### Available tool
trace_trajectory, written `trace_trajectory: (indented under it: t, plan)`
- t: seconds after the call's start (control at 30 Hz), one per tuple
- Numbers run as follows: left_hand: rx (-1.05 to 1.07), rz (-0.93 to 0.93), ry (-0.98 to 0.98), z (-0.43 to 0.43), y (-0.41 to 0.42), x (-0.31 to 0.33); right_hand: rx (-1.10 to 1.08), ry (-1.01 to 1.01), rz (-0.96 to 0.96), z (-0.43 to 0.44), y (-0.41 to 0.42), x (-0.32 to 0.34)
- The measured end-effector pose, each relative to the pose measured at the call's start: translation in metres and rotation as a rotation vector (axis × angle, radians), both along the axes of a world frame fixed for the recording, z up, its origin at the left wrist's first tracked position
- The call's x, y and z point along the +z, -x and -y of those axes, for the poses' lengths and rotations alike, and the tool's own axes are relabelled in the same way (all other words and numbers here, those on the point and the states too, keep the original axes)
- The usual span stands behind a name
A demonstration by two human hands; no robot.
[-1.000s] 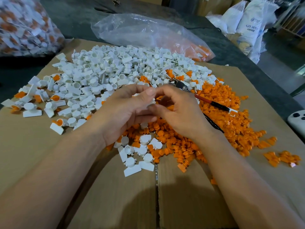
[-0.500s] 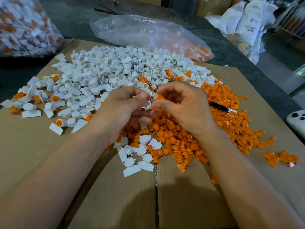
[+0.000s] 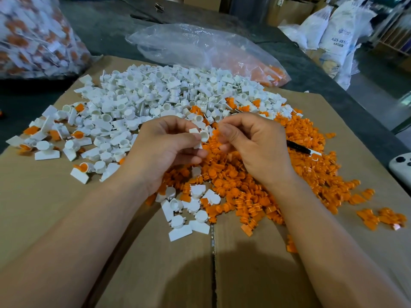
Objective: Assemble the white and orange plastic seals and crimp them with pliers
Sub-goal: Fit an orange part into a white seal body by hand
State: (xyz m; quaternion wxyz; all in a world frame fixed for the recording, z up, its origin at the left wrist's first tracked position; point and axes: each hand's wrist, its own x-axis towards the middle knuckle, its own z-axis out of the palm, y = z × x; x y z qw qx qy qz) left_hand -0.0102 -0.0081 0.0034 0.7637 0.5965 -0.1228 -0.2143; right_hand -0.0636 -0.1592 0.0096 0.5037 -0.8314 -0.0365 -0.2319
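While the left hand [image 3: 164, 150] is pinching a white seal body [image 3: 202, 136] between thumb and fingers, the right hand [image 3: 255, 147] is curling its fingers just right of it; whether they are holding anything, cannot tell. Both are hovering over the orange pile [image 3: 266, 178]; the white pile [image 3: 166, 96] is lying far left.

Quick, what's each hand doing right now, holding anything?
Left hand: pinches a white seal body.
Right hand: fingers curled close beside it; whether they hold anything cannot be told, as the fingertips are blurred.
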Motion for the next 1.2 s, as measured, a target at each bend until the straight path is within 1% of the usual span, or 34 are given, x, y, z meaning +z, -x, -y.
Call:
trace_trajectory:
  t: [0.07,0.17,0.37,0.53,0.73,0.87,0.93,1.2]
  plan:
    - [0.026,0.015,0.006,0.000,0.000,0.000,0.010,0.014,-0.013,-0.002,0.000,-0.001]
    - [0.054,0.028,0.013,0.001,0.000,0.000,-0.004,0.040,0.018,-0.005,0.003,-0.002]
    - [0.017,0.101,-0.020,0.001,0.002,0.000,-0.105,0.199,0.046,-0.008,0.003,-0.003]
    - [0.039,0.173,-0.076,0.003,0.005,0.001,-0.176,0.365,0.093,-0.006,0.003,-0.002]
    - [0.067,0.240,-0.155,0.004,0.008,0.000,-0.153,0.461,-0.002,-0.003,0.004,-0.001]
    - [0.068,0.277,-0.199,0.005,0.009,-0.002,-0.140,0.518,-0.031,-0.004,0.004,0.000]
    - [0.072,0.303,-0.227,0.005,0.010,-0.003,-0.132,0.525,-0.054,-0.005,0.003,-0.001]
    - [0.120,0.373,-0.302,0.005,0.011,-0.002,-0.046,0.414,-0.237,-0.006,0.004,0.003]
